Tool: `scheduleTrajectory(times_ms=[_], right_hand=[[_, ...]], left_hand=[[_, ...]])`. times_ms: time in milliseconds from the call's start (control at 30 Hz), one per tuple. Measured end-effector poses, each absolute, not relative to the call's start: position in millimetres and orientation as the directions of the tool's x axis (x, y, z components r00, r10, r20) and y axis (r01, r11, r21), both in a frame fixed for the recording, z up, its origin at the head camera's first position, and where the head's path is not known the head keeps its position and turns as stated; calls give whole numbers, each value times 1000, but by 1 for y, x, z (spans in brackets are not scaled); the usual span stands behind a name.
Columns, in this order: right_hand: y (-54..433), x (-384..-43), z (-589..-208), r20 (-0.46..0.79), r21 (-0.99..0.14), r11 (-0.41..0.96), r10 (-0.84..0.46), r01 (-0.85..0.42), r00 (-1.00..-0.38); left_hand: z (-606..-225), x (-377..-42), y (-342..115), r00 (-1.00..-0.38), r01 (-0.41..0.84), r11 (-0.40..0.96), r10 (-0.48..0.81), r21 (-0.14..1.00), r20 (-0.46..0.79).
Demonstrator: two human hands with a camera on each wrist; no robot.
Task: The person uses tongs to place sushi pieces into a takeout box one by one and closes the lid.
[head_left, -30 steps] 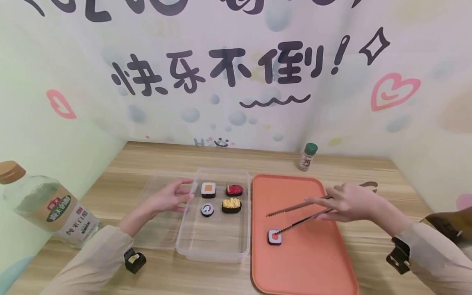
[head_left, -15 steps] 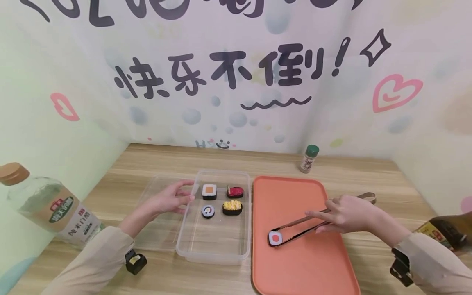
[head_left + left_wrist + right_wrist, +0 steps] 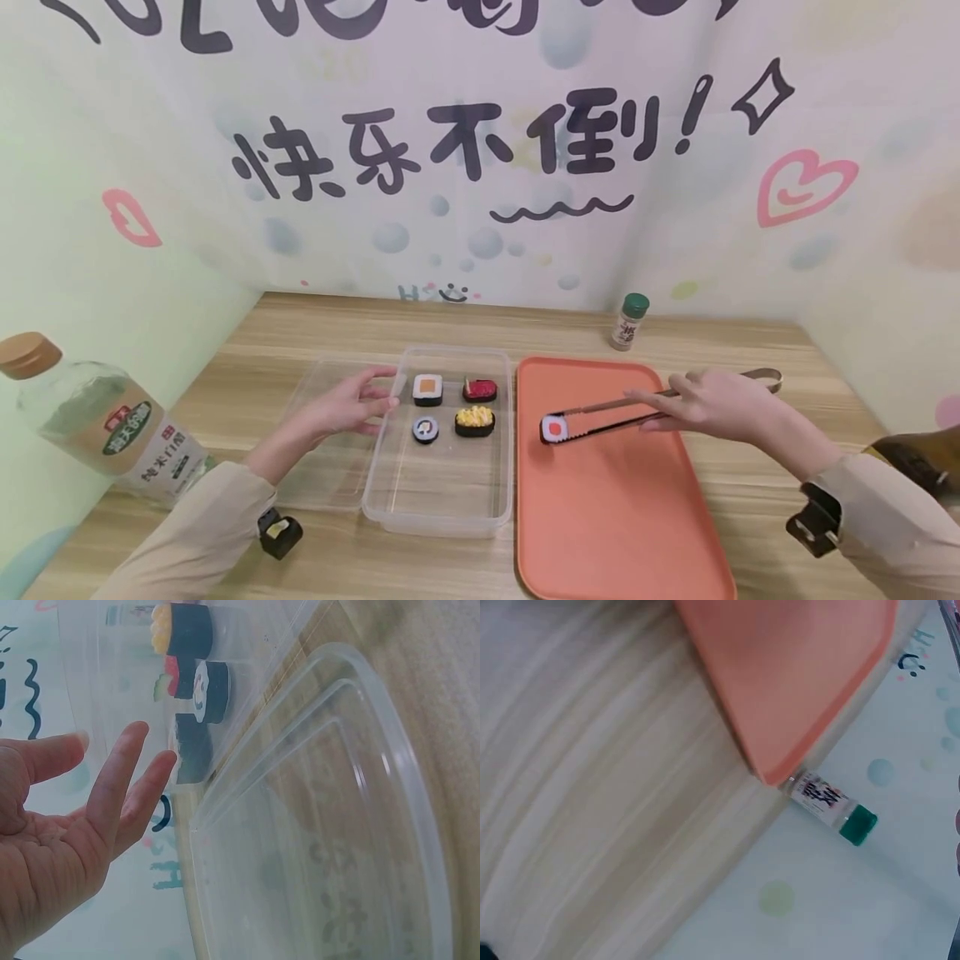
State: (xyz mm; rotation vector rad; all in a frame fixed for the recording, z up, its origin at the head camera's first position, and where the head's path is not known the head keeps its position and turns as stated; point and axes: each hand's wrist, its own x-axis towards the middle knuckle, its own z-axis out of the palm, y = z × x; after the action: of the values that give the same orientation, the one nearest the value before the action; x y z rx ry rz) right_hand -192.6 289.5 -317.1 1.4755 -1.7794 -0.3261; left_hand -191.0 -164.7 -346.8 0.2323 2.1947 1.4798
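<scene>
My right hand [image 3: 708,406] holds metal tongs [image 3: 609,406] by their arms. Between the tong tips is a square sushi roll [image 3: 554,429] with a red centre, raised over the orange tray [image 3: 622,525]. My left hand [image 3: 348,406] is at the left wall of a clear plastic container [image 3: 438,523], fingers extended and spread; whether they press on it is unclear. Inside sit a square roll with an orange centre [image 3: 427,389], a round roll [image 3: 425,429], a red-topped sushi [image 3: 480,389] and a yellow-topped sushi [image 3: 475,420]. The right wrist view barely catches the hand.
A clear lid [image 3: 322,479] lies left of the container, partly under my left forearm. A large vinegar bottle [image 3: 123,425] stands at the left. Behind the tray is a green-capped shaker [image 3: 629,322]. A dark bottle [image 3: 918,462] lies at the right edge of view.
The tongs have closed on the red-centred roll and lifted it off the tray, shifting slightly away from me and left. My left hand has stayed by the container.
</scene>
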Motion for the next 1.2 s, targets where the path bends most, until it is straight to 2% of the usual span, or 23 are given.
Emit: scheduleTrajectory(times_ms=[200,400,567,667,900,1000,1200], right_hand=[[270,-202,-295,422,660,327,-906,-676,-26],[243,-213,-285,444,637,322,-896,-700,-9],[206,-207,-284,368,618,271,-929,-738,-33],[180,-199,-287,274,620,238,-958,-748,-78],[131,-180,-297,11,603,216,-965,-768,-262],[118,-178,-302,-4,584,228,-959,-779,-284],[108,-177,-308,36,582,250,-959,-774,-283]], left_hand=[[-346,-191,-167,-872,-117,408,394,905,-290],[-346,-192,-167,-873,-113,399,397,910,-283],[-348,-192,-165,-875,-113,403,392,908,-282],[-349,-193,-163,-875,-113,406,392,907,-284],[-349,-195,-159,-877,-111,413,387,904,-284],[-348,-195,-160,-880,-105,419,383,902,-280],[-349,-191,-166,-880,-105,422,382,900,-282]])
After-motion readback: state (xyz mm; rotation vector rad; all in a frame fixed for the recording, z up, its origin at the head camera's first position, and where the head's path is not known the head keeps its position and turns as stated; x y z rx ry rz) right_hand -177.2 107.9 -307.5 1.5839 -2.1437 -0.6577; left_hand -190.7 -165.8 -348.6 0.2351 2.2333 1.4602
